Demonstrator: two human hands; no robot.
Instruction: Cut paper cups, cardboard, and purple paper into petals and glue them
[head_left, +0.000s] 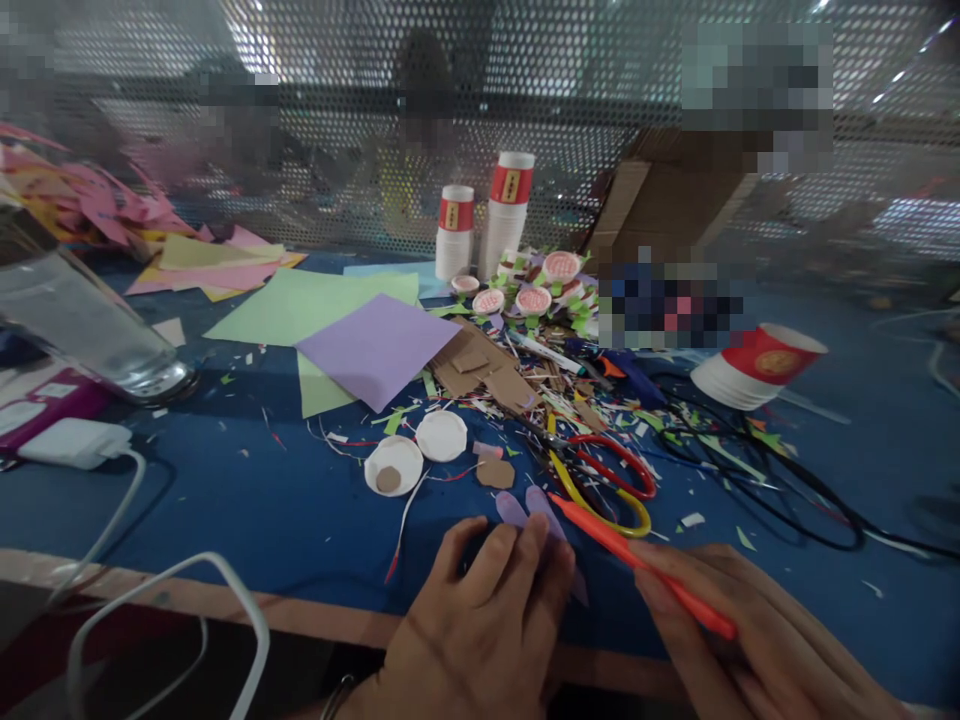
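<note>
My left hand (491, 600) lies over a small purple paper cutout (544, 503) with two rounded tips, its fingers pressing it to the table near the front edge. In my right hand (742, 620) is a slim orange pen (626, 548), held slanted with its tip beside the cutout. Scissors (611, 475) with red and yellow handles lie just beyond the pen. Ahead of my left hand are a brown cardboard piece (495, 473) and two white paper discs, one plain (441, 437) and one (405, 462) bearing a brown dot. My palms hide part of the cutout.
Green (262, 308) and purple sheets (379, 350) lie at the back left. Stacked paper cups (454, 245) stand behind cardboard scraps (480, 365). A tipped cup (757, 365) and black cables (787, 485) occupy the right. A glass (82, 310) and white cable (247, 600) are left.
</note>
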